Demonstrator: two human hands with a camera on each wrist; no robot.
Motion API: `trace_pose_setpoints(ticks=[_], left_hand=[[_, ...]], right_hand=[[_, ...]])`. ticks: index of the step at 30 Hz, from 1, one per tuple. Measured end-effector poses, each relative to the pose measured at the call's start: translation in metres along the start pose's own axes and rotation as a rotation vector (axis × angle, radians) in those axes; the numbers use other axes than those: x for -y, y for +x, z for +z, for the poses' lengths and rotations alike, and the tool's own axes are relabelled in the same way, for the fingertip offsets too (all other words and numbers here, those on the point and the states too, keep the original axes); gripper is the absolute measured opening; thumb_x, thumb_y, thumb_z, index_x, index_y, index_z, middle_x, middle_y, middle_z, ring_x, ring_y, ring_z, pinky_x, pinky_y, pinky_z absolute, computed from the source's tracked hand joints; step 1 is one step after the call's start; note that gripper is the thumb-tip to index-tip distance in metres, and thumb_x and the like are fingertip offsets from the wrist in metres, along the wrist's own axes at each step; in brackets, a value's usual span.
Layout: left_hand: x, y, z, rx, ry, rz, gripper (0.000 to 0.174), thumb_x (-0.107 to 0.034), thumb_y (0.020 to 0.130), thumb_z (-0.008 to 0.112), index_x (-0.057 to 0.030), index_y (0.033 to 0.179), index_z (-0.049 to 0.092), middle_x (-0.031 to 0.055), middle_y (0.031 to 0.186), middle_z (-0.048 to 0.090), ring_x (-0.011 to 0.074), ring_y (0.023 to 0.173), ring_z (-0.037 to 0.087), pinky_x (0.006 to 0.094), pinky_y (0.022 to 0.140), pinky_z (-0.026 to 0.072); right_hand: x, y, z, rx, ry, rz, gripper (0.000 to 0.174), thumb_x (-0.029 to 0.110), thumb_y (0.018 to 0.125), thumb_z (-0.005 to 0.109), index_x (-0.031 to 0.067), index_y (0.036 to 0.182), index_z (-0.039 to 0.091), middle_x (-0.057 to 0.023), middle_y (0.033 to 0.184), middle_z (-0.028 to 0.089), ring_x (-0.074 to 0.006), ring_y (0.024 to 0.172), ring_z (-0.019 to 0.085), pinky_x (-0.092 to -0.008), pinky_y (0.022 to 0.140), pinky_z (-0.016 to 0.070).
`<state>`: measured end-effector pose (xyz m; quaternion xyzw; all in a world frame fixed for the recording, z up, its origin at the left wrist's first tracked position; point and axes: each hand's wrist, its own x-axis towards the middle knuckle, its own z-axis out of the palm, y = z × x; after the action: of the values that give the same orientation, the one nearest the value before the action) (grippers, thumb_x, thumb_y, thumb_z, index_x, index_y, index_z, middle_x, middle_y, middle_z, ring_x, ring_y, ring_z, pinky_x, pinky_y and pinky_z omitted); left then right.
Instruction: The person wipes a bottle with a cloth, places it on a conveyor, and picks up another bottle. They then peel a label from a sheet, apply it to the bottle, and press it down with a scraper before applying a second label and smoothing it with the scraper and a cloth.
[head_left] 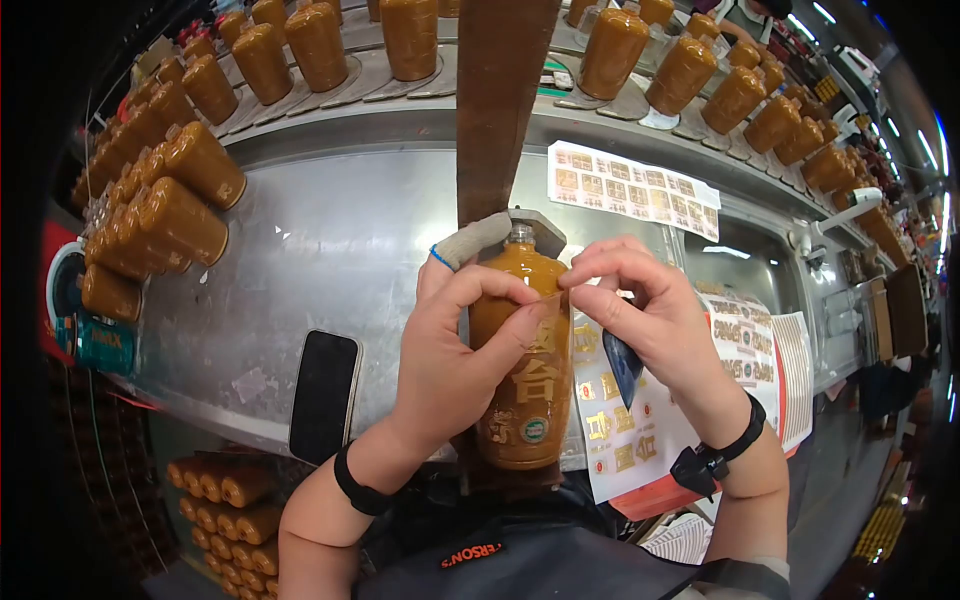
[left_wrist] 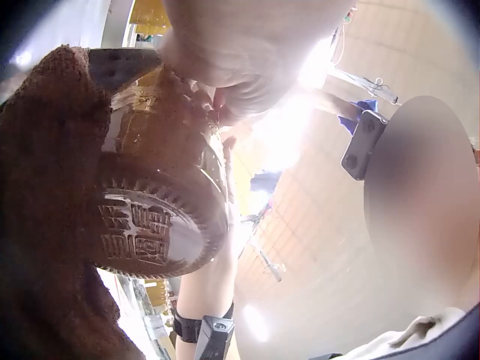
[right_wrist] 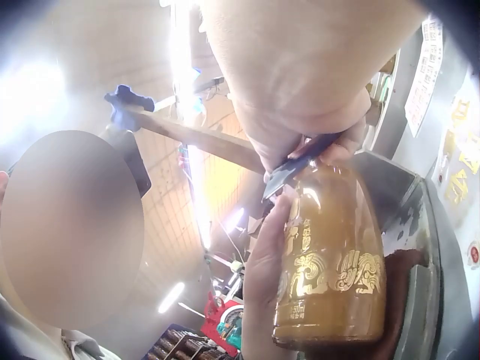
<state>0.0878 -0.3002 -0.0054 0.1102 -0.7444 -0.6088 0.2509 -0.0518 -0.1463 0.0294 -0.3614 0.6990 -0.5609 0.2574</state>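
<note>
An amber bottle (head_left: pixel 522 400) with gold characters and a round green mark lies neck away in a dark cradle. Over its upper part, the left hand (head_left: pixel 450 350) pinches a small thin film (head_left: pixel 549 304) between thumb and forefinger; its little finger wears a grey cover. The right hand (head_left: pixel 650 315) meets the film's other side with its fingertips and keeps a dark blue bladed tool (head_left: pixel 622 365) under its curled fingers. In the right wrist view, the tool (right_wrist: pixel 300 166) crosses above the bottle (right_wrist: pixel 330 262), which shows gold ornament. The left wrist view shows the bottle's embossed base (left_wrist: pixel 150 232).
A black phone (head_left: pixel 324 396) lies left of the bottle. Sheets of gold stickers (head_left: pixel 625 420) lie at the right, another sheet (head_left: pixel 632 190) farther back. A brown post (head_left: pixel 500 100) rises behind the bottle. Amber bottles stand on a conveyor (head_left: pixel 380 88) and cluster at the left (head_left: pixel 183 222).
</note>
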Motion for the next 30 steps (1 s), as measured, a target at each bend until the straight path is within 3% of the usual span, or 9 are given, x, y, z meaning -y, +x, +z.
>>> trace_pose_setpoints(ticks=[3, 5, 8, 15, 24, 26, 27, 29, 30], left_hand=[[0.003, -0.001, 0.0, 0.009, -0.004, 0.028, 0.011, 0.0, 0.091, 0.068, -0.0022, 0.1, 0.063, 0.0102, 0.129, 0.052, 0.0138, 0.117, 0.053, 0.0289, 0.105, 0.0374], [0.003, -0.002, 0.0, 0.022, -0.082, -0.088, 0.01, 0.0, 0.092, 0.067, -0.0017, 0.101, 0.063, 0.006, 0.117, 0.055, 0.0103, 0.107, 0.057, 0.0249, 0.095, 0.0431], [0.003, -0.002, 0.004, -0.057, -0.176, -0.132, 0.013, -0.013, 0.087, 0.076, -0.007, 0.097, 0.068, 0.0067, 0.103, 0.06, 0.0167, 0.099, 0.056, 0.028, 0.087, 0.0447], [0.008, -0.002, 0.006, -0.083, -0.222, -0.107, 0.013, -0.011, 0.087, 0.076, -0.0058, 0.098, 0.069, 0.0067, 0.102, 0.06, 0.0151, 0.096, 0.058, 0.0265, 0.084, 0.0465], [0.009, -0.001, 0.002, -0.067, -0.139, -0.029, 0.016, -0.009, 0.088, 0.074, -0.005, 0.102, 0.069, 0.0076, 0.108, 0.061, 0.0162, 0.104, 0.059, 0.0285, 0.091, 0.0466], [0.012, -0.005, 0.001, -0.039, -0.214, -0.096, 0.049, -0.014, 0.087, 0.076, -0.0027, 0.13, 0.056, 0.0137, 0.125, 0.055, 0.021, 0.116, 0.056, 0.0329, 0.1, 0.0446], [0.011, -0.01, 0.001, -0.039, -0.214, -0.096, 0.049, -0.014, 0.087, 0.076, -0.0027, 0.13, 0.056, 0.0137, 0.125, 0.055, 0.021, 0.116, 0.056, 0.0329, 0.1, 0.0446], [0.008, -0.021, 0.002, 0.004, -0.114, -0.155, 0.091, -0.021, 0.084, 0.08, 0.0006, 0.152, 0.023, 0.0201, 0.141, 0.041, 0.0268, 0.13, 0.047, 0.0384, 0.109, 0.0398], [0.007, -0.023, 0.002, 0.003, -0.114, -0.157, 0.091, -0.021, 0.084, 0.08, 0.0006, 0.152, 0.023, 0.0201, 0.141, 0.041, 0.0268, 0.13, 0.047, 0.0384, 0.109, 0.0398]], right_hand=[[0.004, 0.003, 0.0, 0.047, -0.09, -0.046, 0.016, 0.014, 0.082, 0.079, 0.0066, 0.095, 0.073, -0.0011, 0.092, 0.059, -0.0083, 0.076, 0.051, -0.0247, 0.081, 0.0418], [0.002, 0.005, 0.001, 0.051, -0.11, -0.07, 0.016, 0.015, 0.081, 0.08, 0.0072, 0.093, 0.073, -0.0004, 0.09, 0.057, -0.0088, 0.076, 0.051, -0.0249, 0.081, 0.0414], [-0.001, 0.008, 0.002, 0.061, -0.113, -0.074, 0.014, 0.016, 0.081, 0.08, 0.0078, 0.089, 0.073, 0.0003, 0.085, 0.055, -0.0097, 0.077, 0.05, -0.0256, 0.081, 0.041], [-0.005, 0.011, 0.002, 0.07, -0.124, -0.095, 0.012, 0.017, 0.082, 0.078, 0.008, 0.084, 0.071, 0.0002, 0.077, 0.053, -0.0116, 0.079, 0.051, -0.0271, 0.081, 0.0407], [-0.003, 0.014, 0.004, 0.082, -0.105, -0.069, 0.011, 0.016, 0.082, 0.077, 0.0078, 0.084, 0.07, 0.0007, 0.075, 0.052, -0.0115, 0.08, 0.05, -0.0268, 0.081, 0.0402], [-0.004, 0.013, 0.004, 0.084, -0.099, -0.065, 0.011, 0.015, 0.082, 0.077, 0.0078, 0.084, 0.07, 0.0007, 0.077, 0.052, -0.0112, 0.08, 0.05, -0.0264, 0.081, 0.0401], [-0.004, 0.013, 0.004, 0.086, -0.093, -0.06, 0.011, 0.015, 0.082, 0.077, 0.0078, 0.084, 0.07, 0.0007, 0.078, 0.052, -0.0108, 0.08, 0.05, -0.026, 0.081, 0.0399], [0.0, 0.013, 0.003, 0.093, -0.097, -0.05, 0.011, 0.015, 0.082, 0.077, 0.0078, 0.084, 0.07, 0.0008, 0.078, 0.052, -0.0106, 0.08, 0.05, -0.0258, 0.081, 0.0398], [0.0, 0.013, 0.003, 0.099, -0.1, -0.04, 0.011, 0.015, 0.082, 0.077, 0.0078, 0.084, 0.07, 0.0009, 0.079, 0.051, -0.0104, 0.08, 0.049, -0.0257, 0.081, 0.0396]])
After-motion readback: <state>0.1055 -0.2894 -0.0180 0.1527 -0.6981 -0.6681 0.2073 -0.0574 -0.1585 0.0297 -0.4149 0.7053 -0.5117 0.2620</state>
